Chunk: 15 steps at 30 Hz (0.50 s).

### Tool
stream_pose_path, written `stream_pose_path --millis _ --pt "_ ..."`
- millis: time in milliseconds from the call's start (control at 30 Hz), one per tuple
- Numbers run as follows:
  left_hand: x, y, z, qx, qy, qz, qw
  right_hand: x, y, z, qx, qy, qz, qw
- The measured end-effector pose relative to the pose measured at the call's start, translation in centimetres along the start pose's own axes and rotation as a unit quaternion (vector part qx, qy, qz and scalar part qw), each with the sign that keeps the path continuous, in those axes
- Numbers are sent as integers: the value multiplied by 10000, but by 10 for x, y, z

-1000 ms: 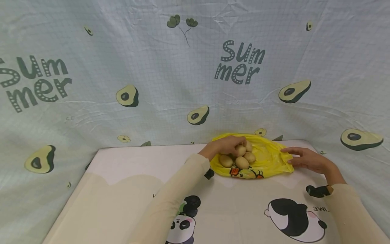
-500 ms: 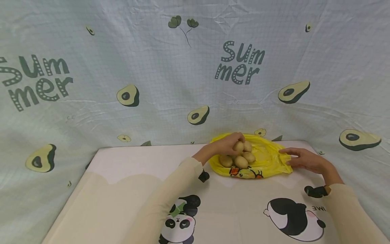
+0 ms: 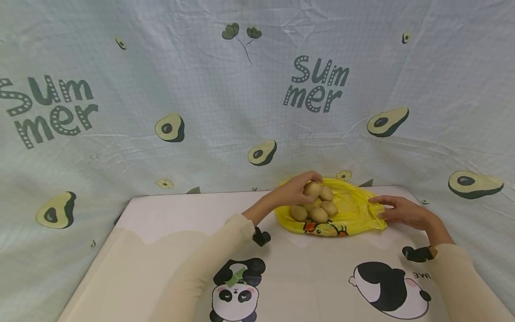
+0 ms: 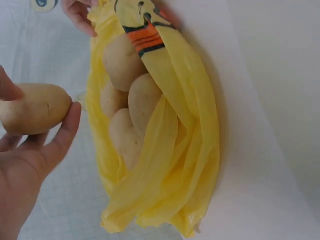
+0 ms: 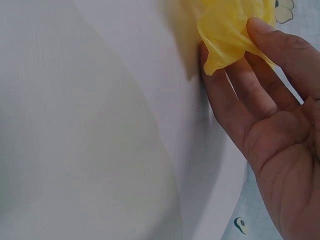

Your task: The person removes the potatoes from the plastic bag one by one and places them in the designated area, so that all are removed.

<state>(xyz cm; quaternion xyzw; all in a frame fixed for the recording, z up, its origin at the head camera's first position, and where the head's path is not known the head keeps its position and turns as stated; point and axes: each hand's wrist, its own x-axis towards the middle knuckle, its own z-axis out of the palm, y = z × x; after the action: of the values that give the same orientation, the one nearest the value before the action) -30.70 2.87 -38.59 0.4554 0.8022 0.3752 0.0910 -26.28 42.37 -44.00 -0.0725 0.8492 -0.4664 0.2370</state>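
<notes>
My left hand point(image 3: 293, 191) grips a tan, oval potato point(image 4: 40, 107) between thumb and fingers, raised over the left part of a yellow plastic bag point(image 3: 354, 208). Several other potatoes point(image 3: 319, 215) are bunched inside the bag's open mouth, and the left wrist view shows more of the same potatoes point(image 4: 144, 102) among its folds. At the bag's right end my right hand point(image 3: 410, 213) pinches the gathered plastic. Its thumb point(image 5: 262, 26) lies on the near side of the yellow film, with the other fingers behind.
The bag lies near the back edge of a table with a pale cover point(image 3: 181, 250), printed with a panda point(image 3: 235, 295) and a second black-and-white animal point(image 3: 390, 286). Behind it hangs a light curtain point(image 3: 217, 103) with avocado and lettering prints.
My left hand has lifted a potato from the pile and drawn slightly up and to the left with it. My right hand has stayed at the bag's right end.
</notes>
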Motion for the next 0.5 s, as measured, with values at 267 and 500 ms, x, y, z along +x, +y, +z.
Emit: stream_pose_path --millis 267,500 --pt "-15 1 5 -225 182 10 9996 0 0 1 -26 40 -3 10000" --pt "-27 1 6 -347 248 43 9991 0 -3 2 -197 51 1 9998"
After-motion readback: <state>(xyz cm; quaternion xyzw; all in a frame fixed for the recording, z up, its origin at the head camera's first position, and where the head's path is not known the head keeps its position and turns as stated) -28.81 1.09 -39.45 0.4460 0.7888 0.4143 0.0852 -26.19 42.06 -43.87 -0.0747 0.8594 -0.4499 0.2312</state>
